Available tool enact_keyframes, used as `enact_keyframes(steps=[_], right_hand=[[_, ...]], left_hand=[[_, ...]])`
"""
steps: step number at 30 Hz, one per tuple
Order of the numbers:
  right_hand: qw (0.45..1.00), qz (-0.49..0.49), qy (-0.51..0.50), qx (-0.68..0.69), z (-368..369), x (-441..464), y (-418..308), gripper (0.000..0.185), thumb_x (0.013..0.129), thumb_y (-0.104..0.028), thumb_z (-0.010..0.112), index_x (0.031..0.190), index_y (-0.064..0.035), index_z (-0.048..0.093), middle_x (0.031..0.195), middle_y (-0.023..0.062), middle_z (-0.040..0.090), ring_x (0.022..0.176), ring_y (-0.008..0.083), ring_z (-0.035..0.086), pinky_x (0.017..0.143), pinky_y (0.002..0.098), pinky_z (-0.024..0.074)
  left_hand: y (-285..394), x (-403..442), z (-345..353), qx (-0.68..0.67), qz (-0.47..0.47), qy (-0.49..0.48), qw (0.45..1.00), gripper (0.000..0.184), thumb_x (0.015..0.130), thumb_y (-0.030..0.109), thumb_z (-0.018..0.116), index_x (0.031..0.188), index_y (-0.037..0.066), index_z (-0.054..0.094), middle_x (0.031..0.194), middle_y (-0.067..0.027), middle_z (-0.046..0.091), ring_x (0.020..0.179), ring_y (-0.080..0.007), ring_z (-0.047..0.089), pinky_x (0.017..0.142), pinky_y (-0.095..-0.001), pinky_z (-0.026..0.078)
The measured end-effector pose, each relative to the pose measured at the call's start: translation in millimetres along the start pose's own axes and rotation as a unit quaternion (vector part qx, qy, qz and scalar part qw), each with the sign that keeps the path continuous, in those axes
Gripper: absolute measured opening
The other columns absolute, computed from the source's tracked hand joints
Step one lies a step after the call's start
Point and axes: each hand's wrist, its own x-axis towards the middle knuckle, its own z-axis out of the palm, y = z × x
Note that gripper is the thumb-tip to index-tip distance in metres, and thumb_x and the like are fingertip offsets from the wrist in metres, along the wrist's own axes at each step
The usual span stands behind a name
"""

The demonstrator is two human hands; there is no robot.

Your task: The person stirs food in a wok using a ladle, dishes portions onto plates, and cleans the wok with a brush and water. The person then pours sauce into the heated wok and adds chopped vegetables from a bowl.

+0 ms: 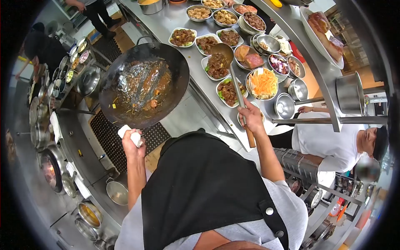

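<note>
With a white cloth (125,131) between palm and metal, my left hand (135,143) grips the rim of a large dark wok (177,62). Brown sauce and food bits coat the wok's inside. My right hand (251,116) is closed round the wooden-ended handle of a long ladle (238,85). The ladle's bowl is over a white bowl of brown meat (217,66) on the steel counter. Other white bowls of similar meat and green pieces stand beside it, including one (229,92) nearer my right hand.
Steel bowls with shredded carrot (263,83), chopped onion (279,64) and meats crowd the steel counter (177,18). A shelf (314,62) overhangs it at right. A person in a white shirt (329,137) is at the right; others are at upper left. A lit burner (49,171) is at left.
</note>
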Motion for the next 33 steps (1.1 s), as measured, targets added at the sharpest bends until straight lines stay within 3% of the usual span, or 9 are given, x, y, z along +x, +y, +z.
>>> enact_keyframes(steps=[6, 14, 18, 20, 21, 24, 26, 30, 33], right_hand=[[0.998, -0.015, 0.042, -0.045, -9, -3, 18, 0.064, 0.097, -0.009, 0.060, 0.157, -0.0092, 0.040, 0.068, -0.0008, 0.054, 0.047, 0.0100, 0.049, 0.042, 0.0269, 0.0403], [0.990, -0.020, 0.016, 0.139, -8, -3, 36, 0.056, 0.103, -0.014, 0.052, 0.157, -0.0102, 0.037, 0.071, 0.0018, 0.052, 0.046, 0.0136, 0.047, 0.042, 0.0285, 0.0415], [0.941, -0.003, -0.031, 0.336, 7, -9, 44, 0.043, 0.106, -0.023, 0.051, 0.147, -0.0154, 0.045, 0.072, -0.0004, 0.045, 0.048, 0.0117, 0.042, 0.043, 0.0285, 0.0384], [0.852, 0.017, -0.052, 0.521, 18, -10, 49, 0.030, 0.105, -0.024, 0.052, 0.135, -0.0184, 0.049, 0.072, -0.0008, 0.046, 0.047, 0.0121, 0.042, 0.045, 0.0296, 0.0355], [0.825, 0.009, -0.107, 0.555, 23, -10, 50, 0.013, 0.106, -0.027, 0.052, 0.116, -0.0196, 0.049, 0.072, -0.0021, 0.045, 0.050, 0.0109, 0.041, 0.047, 0.0292, 0.0358], [0.812, 0.015, -0.137, 0.567, 37, -14, 57, 0.011, 0.106, -0.029, 0.053, 0.111, -0.0201, 0.049, 0.072, -0.0019, 0.045, 0.050, 0.0115, 0.041, 0.046, 0.0295, 0.0354], [0.867, 0.018, -0.101, 0.487, 64, -46, 40, 0.013, 0.105, -0.027, 0.055, 0.102, -0.0168, 0.047, 0.072, -0.0013, 0.046, 0.049, 0.0126, 0.042, 0.045, 0.0287, 0.0352], [0.988, -0.011, -0.106, 0.115, 103, -83, 39, 0.053, 0.100, -0.017, 0.061, 0.151, -0.0117, 0.045, 0.071, -0.0004, 0.052, 0.049, 0.0112, 0.049, 0.044, 0.0282, 0.0400], [0.970, -0.089, -0.103, -0.204, 127, -68, 34, 0.063, 0.094, -0.019, 0.065, 0.153, -0.0051, 0.046, 0.088, 0.0106, 0.065, 0.065, 0.0187, 0.060, 0.062, 0.0330, 0.0487]], left_hand=[[0, -7, 2, 0.010, 0.003, 0.031, 0.999, 0.017, 0.082, 0.009, 0.062, 0.097, 0.011, 0.053, 0.072, -0.0045, 0.061, 0.057, -0.0159, 0.061, 0.040, -0.0271, 0.040], [-22, 5, -17, 0.012, -0.009, 0.019, 1.000, 0.016, 0.084, 0.011, 0.063, 0.096, 0.011, 0.053, 0.071, -0.0077, 0.064, 0.048, -0.0162, 0.055, 0.039, -0.0264, 0.041], [-36, 17, -29, 0.004, -0.021, -0.003, 1.000, 0.015, 0.082, 0.011, 0.064, 0.094, 0.012, 0.055, 0.072, -0.0055, 0.064, 0.055, -0.0154, 0.061, 0.041, -0.0280, 0.042], [-40, 25, -37, 0.000, -0.025, -0.020, 1.000, 0.015, 0.082, 0.011, 0.064, 0.094, 0.012, 0.055, 0.071, -0.0054, 0.064, 0.055, -0.0155, 0.061, 0.041, -0.0278, 0.041], [-40, 27, -39, -0.001, -0.029, -0.031, 0.999, 0.015, 0.082, 0.010, 0.064, 0.094, 0.013, 0.055, 0.071, -0.0053, 0.063, 0.055, -0.0155, 0.061, 0.040, -0.0276, 0.041], [-41, 29, -44, -0.005, -0.025, -0.041, 0.999, 0.015, 0.082, 0.009, 0.063, 0.093, 0.013, 0.055, 0.070, -0.0048, 0.063, 0.055, -0.0155, 0.061, 0.039, -0.0274, 0.040], [-41, 33, -55, -0.005, -0.030, -0.044, 0.999, 0.014, 0.081, 0.008, 0.064, 0.091, 0.012, 0.055, 0.070, -0.0038, 0.062, 0.055, -0.0155, 0.061, 0.039, -0.0272, 0.040], [-28, 24, -81, 0.023, -0.017, -0.044, 0.999, 0.016, 0.079, 0.009, 0.066, 0.092, 0.011, 0.056, 0.070, -0.0026, 0.062, 0.054, -0.0153, 0.062, 0.041, -0.0266, 0.042], [-10, 3, -104, 0.062, 0.016, -0.048, 0.997, 0.013, 0.078, 0.007, 0.066, 0.090, 0.008, 0.059, 0.070, -0.0041, 0.062, 0.055, -0.0168, 0.062, 0.045, -0.0276, 0.046]])
